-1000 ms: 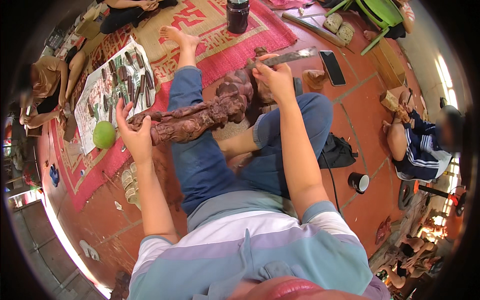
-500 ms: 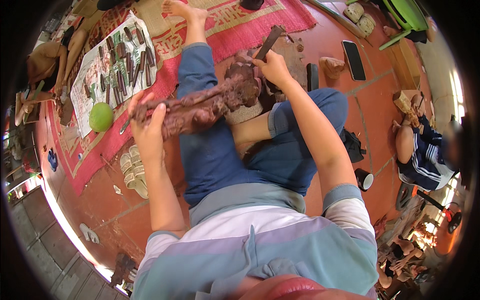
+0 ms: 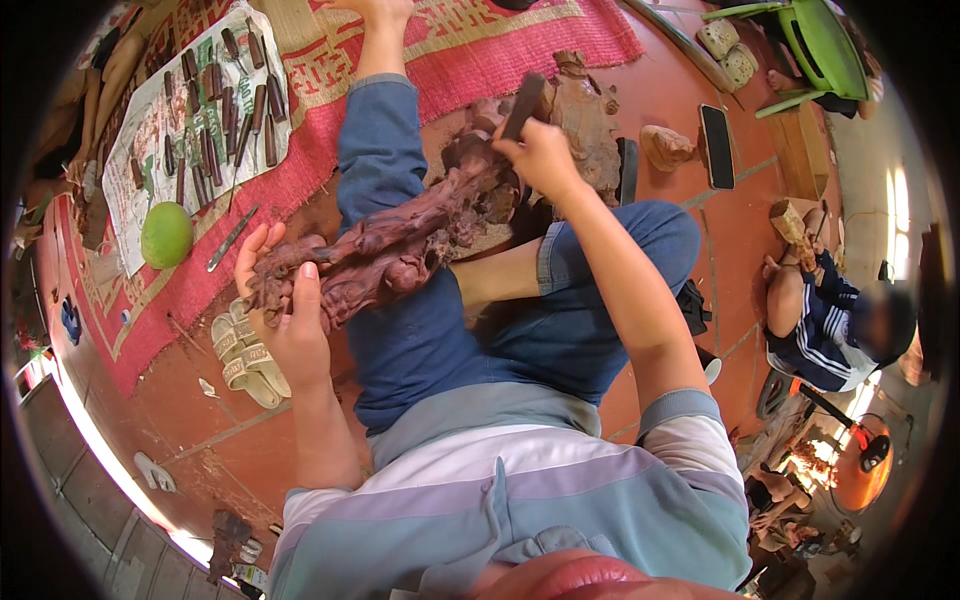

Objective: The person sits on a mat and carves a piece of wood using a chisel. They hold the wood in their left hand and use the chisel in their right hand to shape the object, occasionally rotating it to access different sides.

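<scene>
A long, knobbly reddish-brown wood carving [image 3: 395, 235] lies slantwise over my left thigh, its far end toward the floor in front of me. My left hand [image 3: 290, 295] is closed around its near end, thumb on top and fingers along the outer side. At the far end, my right hand [image 3: 548, 160] grips a dark, flat-handled tool [image 3: 524, 104]; the tool's lower part is hidden behind my fist, so its working end cannot be made out. Just beyond stands a rough brown wood block [image 3: 585, 125].
On a white sheet [image 3: 150, 110] over the red mat [image 3: 600, 35] lie several dark-handled carving tools. Beside it are a green round fruit [image 3: 167, 235] and a thin blade [image 3: 232, 238]. A phone [image 3: 716, 147], a wood chunk [image 3: 665, 147] and sandals [image 3: 247, 353] rest on tiles. Another person [image 3: 830, 320] sits at right.
The whole view has shifted a little. My right hand has turned, tilting the dark tool steeper. The carving has rolled slightly in my left hand, which still holds it.
</scene>
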{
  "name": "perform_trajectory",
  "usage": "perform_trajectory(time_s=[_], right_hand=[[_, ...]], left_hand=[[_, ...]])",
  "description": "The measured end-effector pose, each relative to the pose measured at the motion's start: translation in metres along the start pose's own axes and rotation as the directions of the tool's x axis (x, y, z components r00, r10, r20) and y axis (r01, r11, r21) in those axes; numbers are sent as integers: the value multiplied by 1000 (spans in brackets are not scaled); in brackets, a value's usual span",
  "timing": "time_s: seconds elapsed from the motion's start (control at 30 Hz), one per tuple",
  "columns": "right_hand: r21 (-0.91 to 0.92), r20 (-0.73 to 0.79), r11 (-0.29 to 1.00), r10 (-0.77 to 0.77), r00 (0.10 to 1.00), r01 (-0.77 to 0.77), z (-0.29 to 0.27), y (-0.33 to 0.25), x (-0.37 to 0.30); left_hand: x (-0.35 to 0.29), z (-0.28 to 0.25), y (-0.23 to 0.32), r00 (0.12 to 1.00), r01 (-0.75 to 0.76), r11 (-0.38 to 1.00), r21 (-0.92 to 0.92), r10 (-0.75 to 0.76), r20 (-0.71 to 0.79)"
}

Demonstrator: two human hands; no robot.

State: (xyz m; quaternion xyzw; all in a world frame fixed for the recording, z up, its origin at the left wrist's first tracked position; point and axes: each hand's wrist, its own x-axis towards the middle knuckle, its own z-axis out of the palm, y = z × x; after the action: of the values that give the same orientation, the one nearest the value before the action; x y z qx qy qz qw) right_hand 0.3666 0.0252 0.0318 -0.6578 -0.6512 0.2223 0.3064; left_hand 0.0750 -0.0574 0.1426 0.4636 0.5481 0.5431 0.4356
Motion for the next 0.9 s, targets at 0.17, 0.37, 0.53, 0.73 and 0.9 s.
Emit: perform_trajectory(time_s=[0.17,0.37,0.53,0.73,0.9], right_hand=[[453,-279,883,270,922,-121,-39,11,11],[577,-319,806,371,872,-133,-77,-9,-53],[812,-385,583,527,757,7,-78,-2,-85],[869,-391,487,556,734,94,-77,2,-86],[858,-438,491,552,710,149,-76,1,-88]], left_hand=[[-4,0,-3,996,-84,996,-12,84,1],[-19,7,-10,971,-224,973,54,228,-74],[9,12,-2,961,-259,948,187,272,-46],[70,50,30,946,-325,936,137,324,32],[71,90,52,888,-457,880,132,459,20]])
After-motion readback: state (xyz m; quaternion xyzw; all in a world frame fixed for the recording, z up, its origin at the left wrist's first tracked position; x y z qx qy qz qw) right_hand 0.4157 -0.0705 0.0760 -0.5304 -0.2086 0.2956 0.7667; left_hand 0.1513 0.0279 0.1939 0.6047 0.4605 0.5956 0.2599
